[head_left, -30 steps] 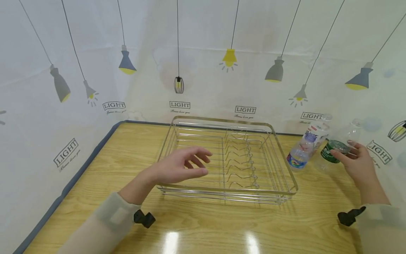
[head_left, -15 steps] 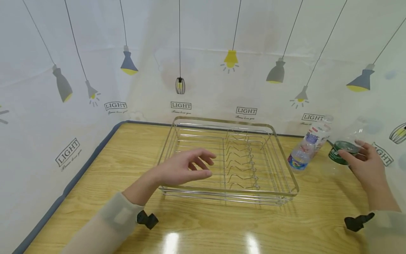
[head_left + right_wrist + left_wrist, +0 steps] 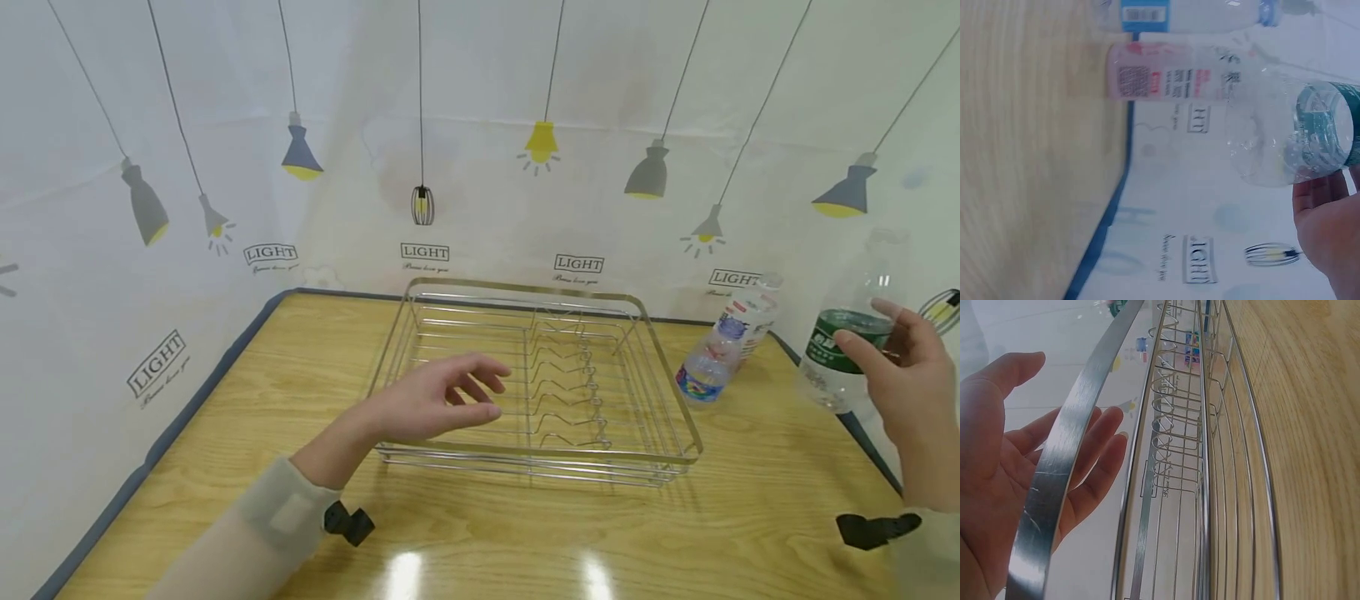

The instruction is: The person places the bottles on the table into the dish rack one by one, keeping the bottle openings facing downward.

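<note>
Right hand (image 3: 911, 375) has got a green-label bottle (image 3: 831, 340) pinched, up off the counter (image 3: 262, 408) near its right edge. Left hand (image 3: 435, 396) just hangs loosely spread over the wire rack (image 3: 540, 452), two more bottles (image 3: 708, 371) by the back right corner.

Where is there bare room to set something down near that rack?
Bare table lies left of the dish rack, along its front, and to its right, nearer than the blue-capped bottle and white-labelled bottle. Those two crowd the back right; the left hand hangs at the rack's front left.
</note>
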Motion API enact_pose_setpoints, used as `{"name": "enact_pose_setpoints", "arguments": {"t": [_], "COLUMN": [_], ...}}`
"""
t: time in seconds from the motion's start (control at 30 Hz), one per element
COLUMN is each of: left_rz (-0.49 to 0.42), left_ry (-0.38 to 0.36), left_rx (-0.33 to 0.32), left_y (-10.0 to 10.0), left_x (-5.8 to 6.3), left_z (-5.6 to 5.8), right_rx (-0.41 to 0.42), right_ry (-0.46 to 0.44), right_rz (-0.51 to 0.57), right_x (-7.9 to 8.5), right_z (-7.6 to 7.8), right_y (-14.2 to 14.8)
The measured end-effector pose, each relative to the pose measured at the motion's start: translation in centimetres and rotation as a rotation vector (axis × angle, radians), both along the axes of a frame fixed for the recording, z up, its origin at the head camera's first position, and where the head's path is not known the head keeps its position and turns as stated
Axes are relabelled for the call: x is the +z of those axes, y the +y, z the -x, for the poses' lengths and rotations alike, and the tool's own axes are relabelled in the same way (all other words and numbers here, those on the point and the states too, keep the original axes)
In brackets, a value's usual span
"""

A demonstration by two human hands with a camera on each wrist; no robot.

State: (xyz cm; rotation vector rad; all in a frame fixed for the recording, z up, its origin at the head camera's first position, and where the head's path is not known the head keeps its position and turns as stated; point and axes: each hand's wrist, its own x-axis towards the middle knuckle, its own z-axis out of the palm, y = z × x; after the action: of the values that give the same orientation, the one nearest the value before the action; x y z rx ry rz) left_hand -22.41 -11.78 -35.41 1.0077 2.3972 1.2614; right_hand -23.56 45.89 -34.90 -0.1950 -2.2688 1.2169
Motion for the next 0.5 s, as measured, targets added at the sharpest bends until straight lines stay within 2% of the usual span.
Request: {"name": "enact_pose_setpoints", "arguments": {"t": [0.2,0.37,0.5], "left_rz": [-0.006,-0.010,-0.016], "left_ry": [0.004,-0.003,-0.020], "left_rx": [0.001,0.003,0.002], "left_y": [0.0,0.1,0.3], "left_x": [0.1,0.1,0.2], "left_z": [-0.1,0.0,0.0], "right_rx": [0.049,0.158,0.230], "right_ry": [0.089,0.198,0.216], "right_rz": [-0.040,-0.075,-0.115], "right_x": [2.1,3.5,4.3], "right_z": [-1.0,-1.8,-2.4], "right_y": [-2.2,-4.8,-6.7]}}
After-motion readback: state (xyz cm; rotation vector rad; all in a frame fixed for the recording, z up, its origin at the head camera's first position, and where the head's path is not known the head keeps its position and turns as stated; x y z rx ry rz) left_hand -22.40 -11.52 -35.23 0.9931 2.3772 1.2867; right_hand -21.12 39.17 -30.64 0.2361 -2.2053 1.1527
